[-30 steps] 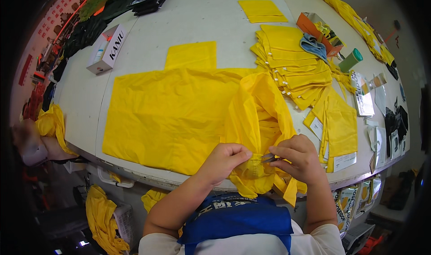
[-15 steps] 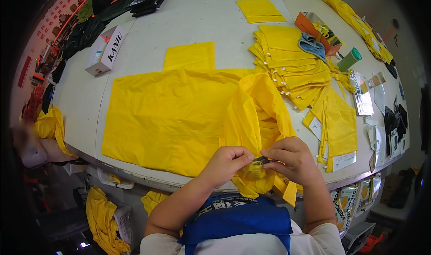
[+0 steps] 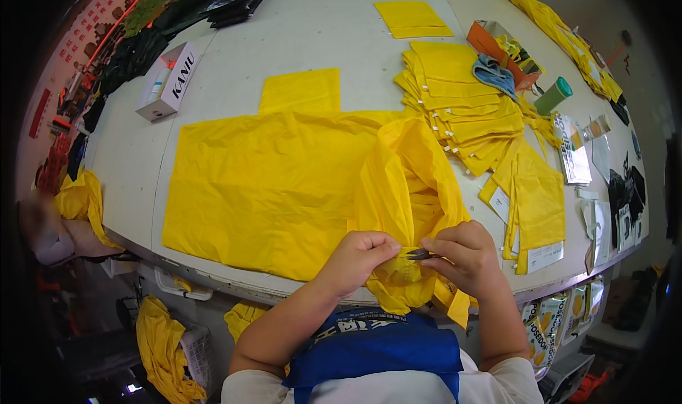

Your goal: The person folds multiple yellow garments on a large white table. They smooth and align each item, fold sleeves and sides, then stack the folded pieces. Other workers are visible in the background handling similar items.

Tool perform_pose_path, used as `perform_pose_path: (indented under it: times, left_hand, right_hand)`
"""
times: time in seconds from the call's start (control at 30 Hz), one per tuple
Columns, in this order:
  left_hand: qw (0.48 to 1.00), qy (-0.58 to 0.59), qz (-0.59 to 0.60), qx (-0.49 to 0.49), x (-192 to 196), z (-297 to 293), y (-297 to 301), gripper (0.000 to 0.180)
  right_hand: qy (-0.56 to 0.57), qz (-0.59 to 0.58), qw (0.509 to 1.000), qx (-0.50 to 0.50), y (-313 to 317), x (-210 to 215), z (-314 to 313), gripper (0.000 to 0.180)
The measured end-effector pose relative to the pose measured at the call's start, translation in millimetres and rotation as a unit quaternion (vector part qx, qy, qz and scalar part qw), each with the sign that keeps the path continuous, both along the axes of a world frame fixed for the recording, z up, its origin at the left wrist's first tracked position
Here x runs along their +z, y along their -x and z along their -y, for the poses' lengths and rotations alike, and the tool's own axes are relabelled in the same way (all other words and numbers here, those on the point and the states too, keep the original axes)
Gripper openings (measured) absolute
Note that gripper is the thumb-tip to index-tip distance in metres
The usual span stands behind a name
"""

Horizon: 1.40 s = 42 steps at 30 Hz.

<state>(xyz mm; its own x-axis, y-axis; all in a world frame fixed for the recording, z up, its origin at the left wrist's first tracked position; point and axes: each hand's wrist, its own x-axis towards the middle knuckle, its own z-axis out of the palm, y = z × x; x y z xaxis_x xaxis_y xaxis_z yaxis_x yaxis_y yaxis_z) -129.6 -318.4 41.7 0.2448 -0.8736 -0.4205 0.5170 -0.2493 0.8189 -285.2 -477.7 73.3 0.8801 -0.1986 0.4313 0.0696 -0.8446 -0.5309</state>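
A large yellow garment (image 3: 263, 184) of thin fabric is spread along the near side of the table, its right end gathered and open in folds. My left hand (image 3: 366, 256) pinches the edge of this gathered part between thumb and forefinger. Close beside it, my right hand (image 3: 462, 253) is closed around small dark thread snips (image 3: 418, 254), whose pointed blades lie at the pinched fabric. Most of the snips is hidden in the fingers. Below both hands, loose yellow fabric hangs over the table edge.
A fanned stack of yellow folded pieces (image 3: 462, 112) lies right, near an orange box (image 3: 486, 41), a blue cloth (image 3: 495, 75) and a green-lidded container (image 3: 554, 96). A white box (image 3: 168, 84) stands left. Another person's arm (image 3: 53, 237) shows at far left.
The snips' blades have come further out of my right fingers and now point left at the fabric edge. My left hand has stayed almost still.
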Motion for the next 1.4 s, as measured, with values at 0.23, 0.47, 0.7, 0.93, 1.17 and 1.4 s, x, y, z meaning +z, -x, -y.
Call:
perform_pose_path:
  times: [0.23,0.47,0.7,0.93,1.17,1.4]
  left_hand:
    - [1.0,0.001,-0.02,0.011,-3,3,6,0.021]
    - [0.997,-0.005,-0.075,0.036,5,7,9,0.017]
    - [0.998,-0.004,-0.057,0.019,-7,9,8,0.024]
    - [0.999,-0.035,-0.01,0.007,-6,8,7,0.023]
    - [0.999,-0.03,-0.024,0.03,-6,13,12,0.02]
    - [0.998,-0.016,-0.056,0.032,-14,12,10,0.023]
  right_hand:
    - [0.082,0.012,0.996,-0.013,1,2,-10,0.034]
    - [0.129,0.035,0.991,-0.03,4,-4,-14,0.035]
    - [-0.137,0.043,0.988,-0.055,3,-47,-11,0.032]
    - [0.001,0.039,0.998,-0.043,1,-20,-8,0.033]
    - [0.016,0.043,0.998,-0.044,5,-24,-7,0.034]
    - [-0.147,0.075,0.985,-0.057,3,-54,-7,0.027]
